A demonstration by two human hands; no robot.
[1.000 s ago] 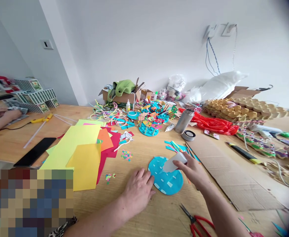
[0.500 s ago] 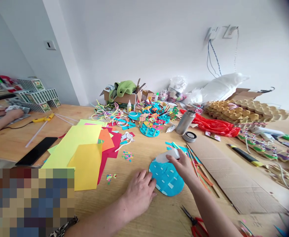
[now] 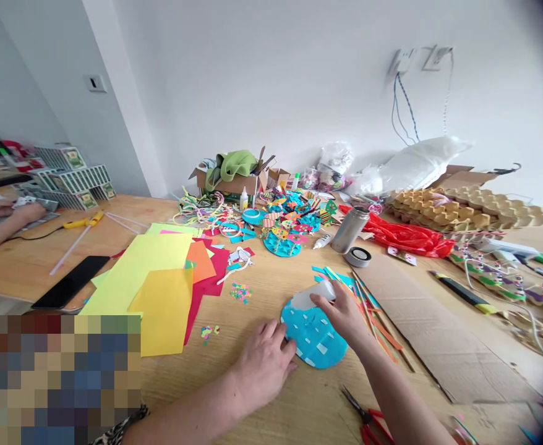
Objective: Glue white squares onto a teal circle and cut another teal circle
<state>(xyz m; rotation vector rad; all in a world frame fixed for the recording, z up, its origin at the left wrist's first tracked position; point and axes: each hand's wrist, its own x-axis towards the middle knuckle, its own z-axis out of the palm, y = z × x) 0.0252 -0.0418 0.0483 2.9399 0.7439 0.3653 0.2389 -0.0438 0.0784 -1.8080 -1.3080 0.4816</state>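
A round blue disc [image 3: 315,337] with several small pale patches lies flat on the wooden table in front of me. My right hand [image 3: 341,303] grips a white plastic bottle [image 3: 311,295], tilted with its lower end over the disc's upper left edge. The bottle's nozzle cannot be made out, and my fingers cover part of its body. At the disc's left edge rests my left hand [image 3: 266,355], fingers stretched out and touching the rim. Beyond the disc lie blue paper strips [image 3: 320,272], and orange strips [image 3: 389,337] run along its right side.
Red-handled pliers [image 3: 368,420] lie near my right forearm. Yellow paper sheets [image 3: 160,309], a black phone [image 3: 72,283] and confetti [image 3: 240,292] are on the left. A metal flask [image 3: 350,228] stands behind; flat cardboard [image 3: 429,334] lies right. A co-worker's hands [image 3: 25,213] appear far left.
The view has shifted very slightly. The bottle in my right hand has moved a little left over the disc; my left hand stays at the rim.
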